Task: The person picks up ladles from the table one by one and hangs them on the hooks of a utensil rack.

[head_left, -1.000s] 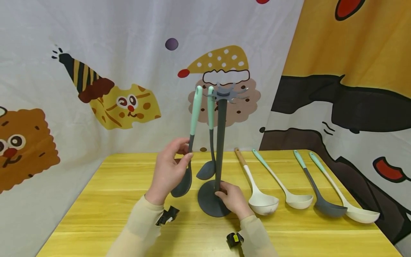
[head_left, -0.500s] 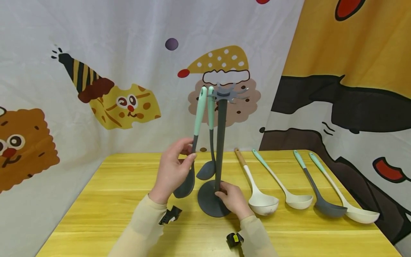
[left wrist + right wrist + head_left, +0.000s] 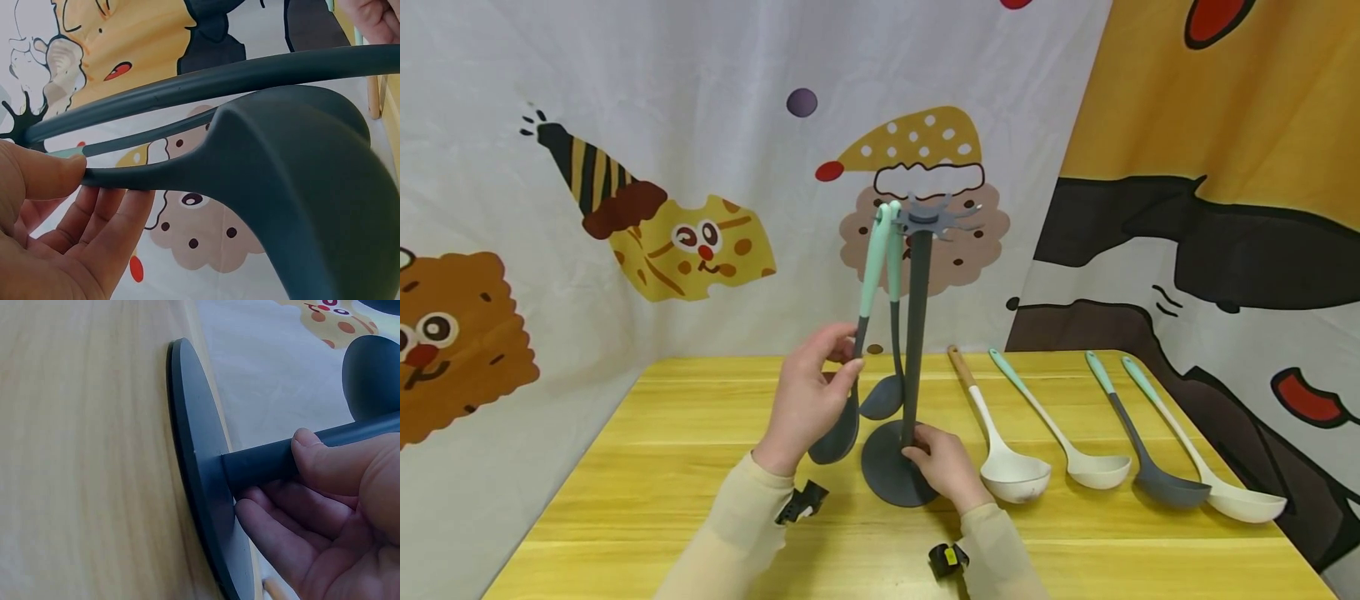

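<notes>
My left hand (image 3: 811, 398) pinches the dark shaft of a ladle (image 3: 872, 267) with a mint handle, thumb on one side and fingers on the other. The ladle is nearly upright, its handle top at the hook ring (image 3: 922, 218) of a dark utensil stand (image 3: 916, 333). Whether its hole is over a hook I cannot tell. In the left wrist view its dark bowl (image 3: 319, 187) fills the right side. Just behind hangs another mint-handled dark ladle (image 3: 882, 398). My right hand (image 3: 951, 467) grips the stand's pole (image 3: 262, 464) low down, just above the round base (image 3: 203, 456).
On the table's right side lie a white ladle with a wooden-coloured handle (image 3: 1015, 475), a white mint-handled ladle (image 3: 1097, 469), a dark one (image 3: 1168, 485) and another white one (image 3: 1243, 500). A printed cloth (image 3: 715, 150) hangs behind the wooden table (image 3: 647, 467).
My left hand has moved slightly to the right with the ladle, bringing its handle top from left of the hanging ladle to the hook ring. The right hand stays on the pole.
</notes>
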{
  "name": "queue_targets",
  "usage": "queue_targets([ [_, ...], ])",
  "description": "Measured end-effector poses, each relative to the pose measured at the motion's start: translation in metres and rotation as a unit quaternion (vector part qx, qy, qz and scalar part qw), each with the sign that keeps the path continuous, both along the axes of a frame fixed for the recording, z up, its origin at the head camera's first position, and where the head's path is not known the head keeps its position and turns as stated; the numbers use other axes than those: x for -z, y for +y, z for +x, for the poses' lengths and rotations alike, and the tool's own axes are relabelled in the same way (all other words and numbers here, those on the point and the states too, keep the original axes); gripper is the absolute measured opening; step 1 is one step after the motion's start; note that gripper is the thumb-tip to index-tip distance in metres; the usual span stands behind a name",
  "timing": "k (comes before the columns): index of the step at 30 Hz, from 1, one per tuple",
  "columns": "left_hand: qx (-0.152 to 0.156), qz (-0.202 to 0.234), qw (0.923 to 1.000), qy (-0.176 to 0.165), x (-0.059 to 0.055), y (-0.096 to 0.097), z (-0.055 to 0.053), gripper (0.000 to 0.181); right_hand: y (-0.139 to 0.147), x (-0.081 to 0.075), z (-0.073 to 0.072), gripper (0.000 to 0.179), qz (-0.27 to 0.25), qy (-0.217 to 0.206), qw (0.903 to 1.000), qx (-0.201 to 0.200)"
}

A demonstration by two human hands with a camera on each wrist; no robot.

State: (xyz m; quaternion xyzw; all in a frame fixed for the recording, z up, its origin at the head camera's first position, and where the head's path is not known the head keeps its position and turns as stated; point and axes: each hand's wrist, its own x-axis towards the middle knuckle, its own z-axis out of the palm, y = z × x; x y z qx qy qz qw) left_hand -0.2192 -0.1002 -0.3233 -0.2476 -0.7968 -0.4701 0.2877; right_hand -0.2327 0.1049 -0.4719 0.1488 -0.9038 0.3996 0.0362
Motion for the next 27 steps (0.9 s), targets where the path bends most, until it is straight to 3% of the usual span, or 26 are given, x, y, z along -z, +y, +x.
queue_targets([
  [27, 0.034, 0.017, 0.9992, -0.014, 0.009, 0.017, 0.002, 0.035, 0.000, 0.000, -0.001, 0.019, 0.002, 0.006, 1.0000, 0.002],
])
